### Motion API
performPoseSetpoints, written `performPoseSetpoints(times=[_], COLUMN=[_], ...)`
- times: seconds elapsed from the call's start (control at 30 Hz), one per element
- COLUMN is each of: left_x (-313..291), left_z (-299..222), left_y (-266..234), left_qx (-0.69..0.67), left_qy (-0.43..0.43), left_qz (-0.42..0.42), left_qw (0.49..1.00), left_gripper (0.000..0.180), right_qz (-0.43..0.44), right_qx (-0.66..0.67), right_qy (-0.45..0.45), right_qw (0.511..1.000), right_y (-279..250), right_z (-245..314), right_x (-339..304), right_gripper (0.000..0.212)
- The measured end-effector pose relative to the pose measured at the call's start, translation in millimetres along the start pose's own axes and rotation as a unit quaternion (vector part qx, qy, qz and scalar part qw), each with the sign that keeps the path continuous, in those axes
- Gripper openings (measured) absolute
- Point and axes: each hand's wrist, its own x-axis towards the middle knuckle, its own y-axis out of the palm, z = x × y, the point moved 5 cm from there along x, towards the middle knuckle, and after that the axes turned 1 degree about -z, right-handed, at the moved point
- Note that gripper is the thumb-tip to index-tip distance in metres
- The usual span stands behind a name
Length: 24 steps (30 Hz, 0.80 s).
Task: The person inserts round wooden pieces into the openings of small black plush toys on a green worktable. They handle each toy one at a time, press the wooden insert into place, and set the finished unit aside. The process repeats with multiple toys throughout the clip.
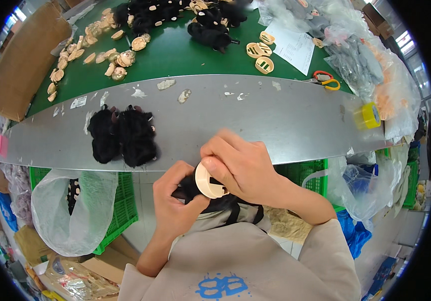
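Right hand (243, 168) pinches cream disc (208, 181) against black plush (195, 193) gripped by left hand (175, 200); held off the desk (275, 125) edge; disc likely slips askew if pinch loosens.

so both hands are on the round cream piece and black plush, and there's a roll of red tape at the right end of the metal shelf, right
Not quite: the tape roll at the right end of the metal shelf is yellow, not red, as the head view shows. The rest holds: the left hand and right hand are both on the round cream piece and the black plush.
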Motion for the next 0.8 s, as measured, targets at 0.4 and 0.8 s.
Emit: performPoseSetpoints(times=[0.4, 0.8], left_x=[-1, 24], left_z=[-9, 19], left_y=[20, 0], left_qx=[0.136, 0.048], left_qy=[0.109, -0.034], left_qz=[-0.101, -0.176], left_qw=[0.979, 0.983], left_gripper=[0.038, 0.020], right_qz=[-0.083, -0.114], right_qx=[0.086, 0.315], right_qy=[-0.035, 0.200], right_qw=[0.992, 0.921], right_y=[6, 28], right_z=[-6, -60], right_x=[18, -12], right_gripper=[0.029, 0.042])
